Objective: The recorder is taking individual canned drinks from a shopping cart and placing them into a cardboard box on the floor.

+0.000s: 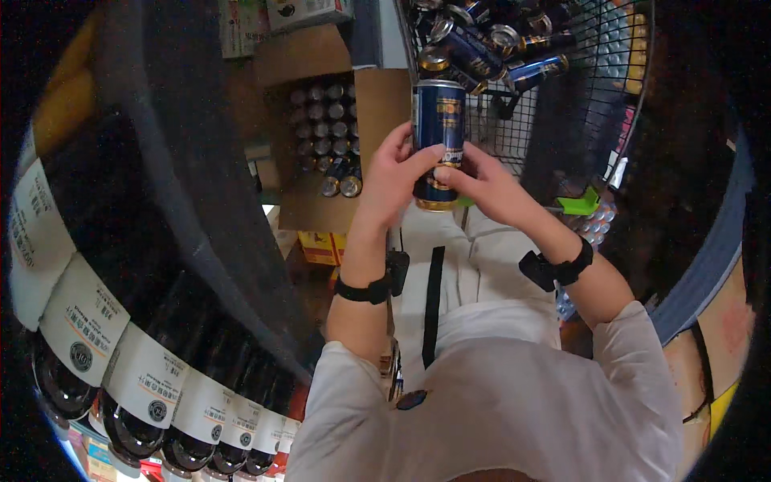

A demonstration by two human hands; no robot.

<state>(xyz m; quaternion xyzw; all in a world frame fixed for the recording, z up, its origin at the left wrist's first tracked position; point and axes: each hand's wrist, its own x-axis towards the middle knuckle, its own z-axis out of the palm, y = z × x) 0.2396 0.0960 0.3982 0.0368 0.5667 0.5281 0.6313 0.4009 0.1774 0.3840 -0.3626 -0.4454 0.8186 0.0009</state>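
Both my hands are wrapped round a tall dark blue can (438, 120) with gold lettering, held upright in front of me. My left hand (391, 178) grips its left side, thumb across the front. From the right, my right hand (491, 186) holds it too, its thumb on the lower front. Just beyond the can, a black wire basket (522, 120) holds several similar blue cans (470, 50) lying jumbled. To the left stands an opened cardboard box (313, 210) with rows of cans (323, 120) inside, a few tipped at its near side.
Dark bottles with white labels (144, 377) line a shelf at the lower left. A bright green piece (580, 202) sits by the basket's near right corner. Yellow and red packages (320, 247) lie below the cardboard box. More boxes (309, 12) stand at the far left.
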